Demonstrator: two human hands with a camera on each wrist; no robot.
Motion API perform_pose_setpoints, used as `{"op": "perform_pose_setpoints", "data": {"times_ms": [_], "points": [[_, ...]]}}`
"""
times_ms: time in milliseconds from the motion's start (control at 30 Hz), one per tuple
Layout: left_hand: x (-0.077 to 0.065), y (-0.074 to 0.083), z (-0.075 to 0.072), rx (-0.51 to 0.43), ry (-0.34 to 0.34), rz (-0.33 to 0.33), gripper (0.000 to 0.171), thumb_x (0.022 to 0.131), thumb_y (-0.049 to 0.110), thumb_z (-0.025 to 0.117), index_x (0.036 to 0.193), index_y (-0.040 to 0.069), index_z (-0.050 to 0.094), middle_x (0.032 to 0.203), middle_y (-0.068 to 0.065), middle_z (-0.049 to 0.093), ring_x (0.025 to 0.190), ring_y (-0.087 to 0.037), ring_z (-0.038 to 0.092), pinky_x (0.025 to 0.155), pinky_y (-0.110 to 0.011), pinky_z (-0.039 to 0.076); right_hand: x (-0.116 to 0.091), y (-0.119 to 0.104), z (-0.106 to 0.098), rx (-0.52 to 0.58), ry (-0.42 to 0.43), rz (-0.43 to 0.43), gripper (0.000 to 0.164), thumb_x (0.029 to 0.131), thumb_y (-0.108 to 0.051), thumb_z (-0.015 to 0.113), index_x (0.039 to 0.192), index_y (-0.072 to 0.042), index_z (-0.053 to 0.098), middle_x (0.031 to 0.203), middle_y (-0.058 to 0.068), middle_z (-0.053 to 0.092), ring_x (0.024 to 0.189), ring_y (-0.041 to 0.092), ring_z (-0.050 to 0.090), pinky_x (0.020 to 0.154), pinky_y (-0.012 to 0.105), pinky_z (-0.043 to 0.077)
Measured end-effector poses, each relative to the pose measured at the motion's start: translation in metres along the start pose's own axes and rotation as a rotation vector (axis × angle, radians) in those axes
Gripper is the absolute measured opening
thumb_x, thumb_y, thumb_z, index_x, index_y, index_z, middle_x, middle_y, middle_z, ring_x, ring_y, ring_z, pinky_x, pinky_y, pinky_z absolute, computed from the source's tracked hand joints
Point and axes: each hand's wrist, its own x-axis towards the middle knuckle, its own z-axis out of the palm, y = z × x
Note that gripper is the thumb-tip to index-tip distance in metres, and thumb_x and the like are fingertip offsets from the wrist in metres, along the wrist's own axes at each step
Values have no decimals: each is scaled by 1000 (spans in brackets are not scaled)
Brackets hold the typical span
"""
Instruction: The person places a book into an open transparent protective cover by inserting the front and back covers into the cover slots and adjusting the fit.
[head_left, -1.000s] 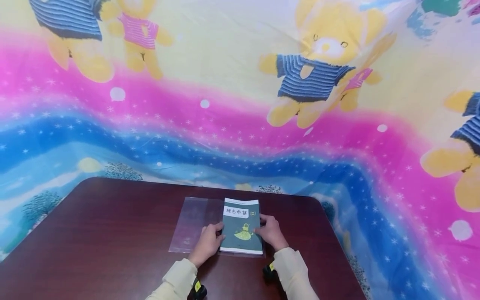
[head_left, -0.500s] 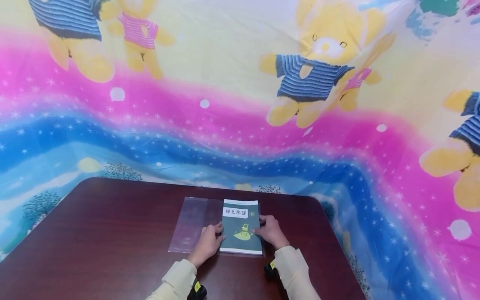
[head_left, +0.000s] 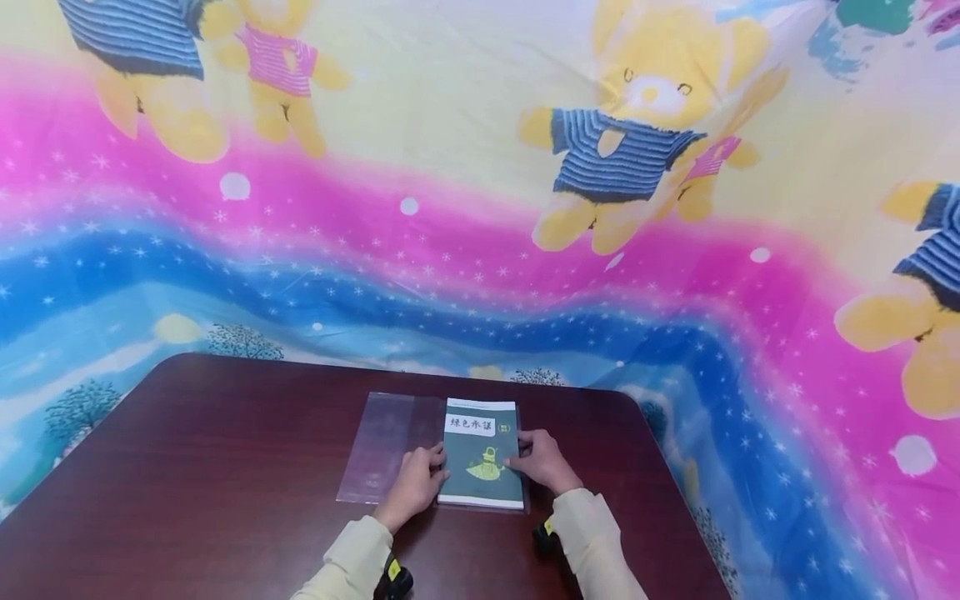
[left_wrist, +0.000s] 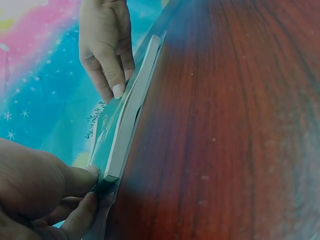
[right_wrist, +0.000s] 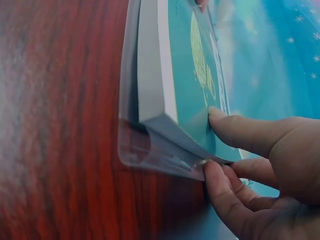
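Head view: high, forward-down over table (head_left: 225, 458); wrist views close, sharing book (head_left: 482, 446).

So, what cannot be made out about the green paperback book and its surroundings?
Head view: fine print along the top of the green paperback book, too small.
Head view: part of the clear plastic cover, hidden under the book.
Left wrist view: part of the left hand, cut off by the left edge.

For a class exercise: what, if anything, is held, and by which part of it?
The green book: left grip pinches its left long edge, right grip its right long edge.
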Motion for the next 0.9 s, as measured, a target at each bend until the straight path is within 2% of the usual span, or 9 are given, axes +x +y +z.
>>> {"op": "perform_pose_setpoints", "data": {"times_ms": [67,200,333,500,600,667,733,833,900], "points": [[0,-1,-1,1,-1,-1,30,88,-3,74,116,-14,70,131,-31,63,124,-49,58,100,-55,51,0,-1,1,0,-1,-3,57,87,-5,79,138,8,57,103,14,69,83,19,65,71,36,59],[-1,1,-3,14,5,13,15,88,-3,74,100,-12,75,131,-31,63,123,-50,58,99,-55,51,0,-3,3,-10,-2,-1,56,88,-5,78,139,7,57,101,13,68,83,19,63,71,36,58],[-2,2,-4,29,2,14,10,89,-3,73,93,-12,74,130,-33,62,123,-50,59,99,-55,52,-1,-6,4,-44,-14,-4,56,91,-7,75,141,7,54,107,14,65,87,21,63,76,38,59],[-4,4,-1,61,-29,7,17,91,-1,71,104,-13,73,133,-36,59,125,-54,55,99,-57,51,-4,-8,7,-115,-20,-25,58,95,-8,71,146,8,48,122,21,54,97,25,61,81,42,59],[-4,4,1,90,-25,32,6,92,-2,70,90,-7,72,131,-37,59,121,-54,57,95,-57,53,-5,-9,9,-148,-5,-23,60,96,-9,70,148,7,46,129,23,50,103,28,58,85,45,58],[-3,4,3,108,2,68,12,90,-3,72,78,-2,68,127,-37,62,116,-52,61,92,-56,55,-6,-9,11,-169,12,-18,60,96,-9,70,148,8,46,131,24,50,106,29,56,88,47,56],[-1,2,3,122,31,103,16,87,-4,73,74,1,66,122,-35,66,112,-49,65,90,-54,56,-6,-9,12,-185,36,-16,59,95,-9,71,147,8,47,130,23,51,109,30,53,92,50,54],[0,0,4,122,52,147,4,85,-5,75,85,-3,72,117,-30,70,107,-43,70,88,-52,58,-7,-8,14,-206,65,-15,57,94,-9,72,144,9,50,126,22,54,107,31,52,95,52,52],[0,-1,3,118,54,175,10,83,-6,75,93,-4,74,115,-28,71,106,-40,71,86,-50,59,-8,-9,15,-210,78,-10,56,94,-9,73,143,9,52,123,21,55,106,30,52,96,52,52]]}}
